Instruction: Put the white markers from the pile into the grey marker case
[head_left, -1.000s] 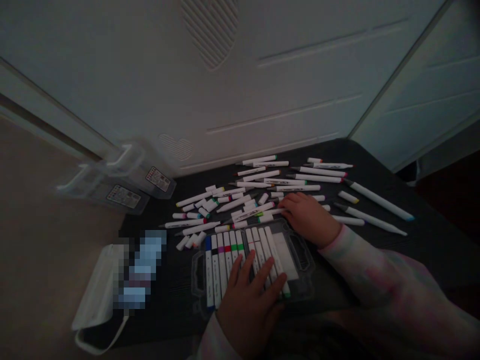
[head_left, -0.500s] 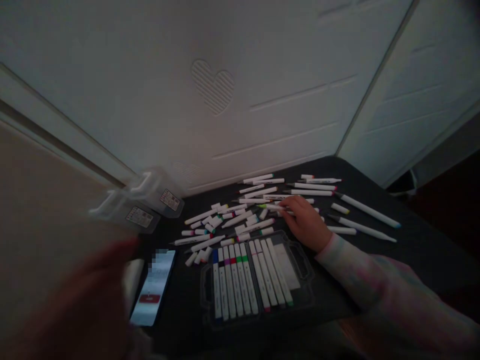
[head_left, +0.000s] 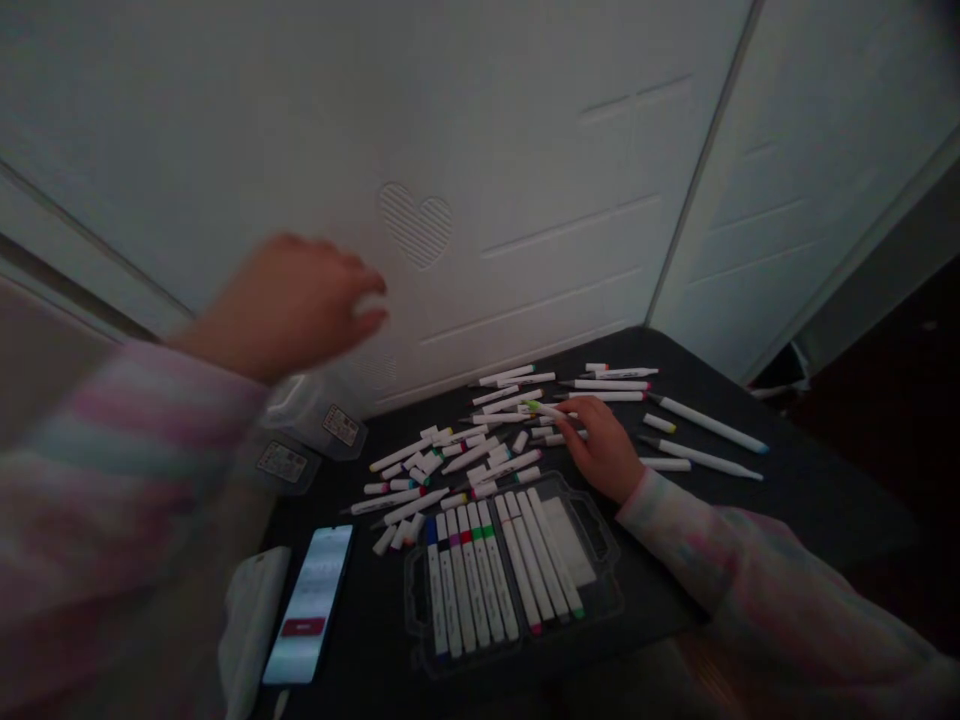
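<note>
My right hand point(head_left: 600, 445) pinches a white marker point(head_left: 547, 410) whose yellow-green tip points left, over a spread of loose markers and caps. Raised in the air at the left, my left hand point(head_left: 300, 300) holds nothing; its thumb and fingers are apart, a little blurred. Below the right hand lies a clear plastic case point(head_left: 609, 590) with several white markers point(head_left: 472, 580) lined up in it, their ends in various colours. Loose white caps point(head_left: 386, 540) are scattered left of the case's top edge. A long white marker point(head_left: 709, 460) lies right of my right hand.
A phone point(head_left: 311, 600) with a lit screen and a white object point(head_left: 251, 630) lie on the dark table at the left. Two translucent containers point(head_left: 322, 415) with labels stand against the white panel point(head_left: 517, 160) behind the table.
My left hand has risen from the lower left to above the containers. My right hand still holds the marker in nearly the same place. The camera view has shifted slightly.
</note>
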